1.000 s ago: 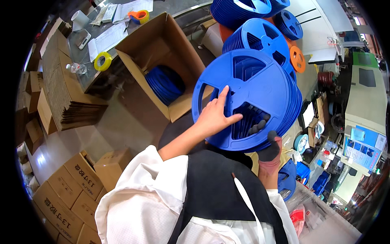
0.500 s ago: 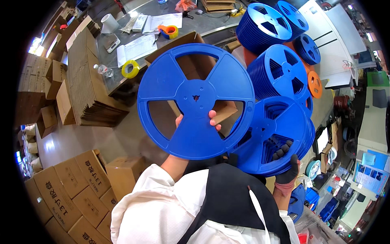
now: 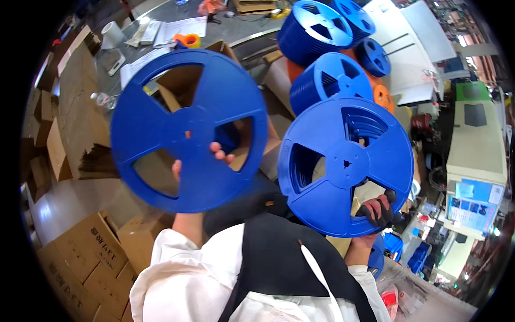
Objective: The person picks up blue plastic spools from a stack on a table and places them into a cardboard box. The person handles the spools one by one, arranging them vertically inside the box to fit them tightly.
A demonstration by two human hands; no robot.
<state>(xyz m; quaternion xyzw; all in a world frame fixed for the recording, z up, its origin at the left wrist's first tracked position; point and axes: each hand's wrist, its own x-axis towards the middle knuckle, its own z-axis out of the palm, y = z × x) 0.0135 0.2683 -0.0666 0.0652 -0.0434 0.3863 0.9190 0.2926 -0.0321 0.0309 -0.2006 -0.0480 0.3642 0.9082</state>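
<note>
In my left hand [image 3: 219, 152] is a large blue plastic reel [image 3: 182, 118] with three wide cutouts. It is held up at the left, and my fingertips and thumb wrap round a spoke through the cutouts; the rest of that hand is behind the reel. My right hand [image 3: 380, 210], in a dark partly fingerless glove, grips the lower right rim of another blue reel [image 3: 328, 161]. More reel edges show through this one's openings; whether they are in my grip is hidden. Beyond the left reel, an open cardboard box [image 3: 221, 49] is partly covered, with something blue inside.
Blue reel stacks [image 3: 314, 24] stand at the back right, beside an orange reel [image 3: 383, 97]. Folded cardboard [image 3: 80, 102] leans at the left, near a bottle [image 3: 103, 100]. Papers and a tape dispenser [image 3: 189, 41] lie on the grey table [image 3: 236, 27]. Cartons [image 3: 88, 249] fill the lower left.
The left reel has moved left and tilted. My right hand has lifted its reel off the near stack's place, turning it toward me, and its fingers now close over the rim.
</note>
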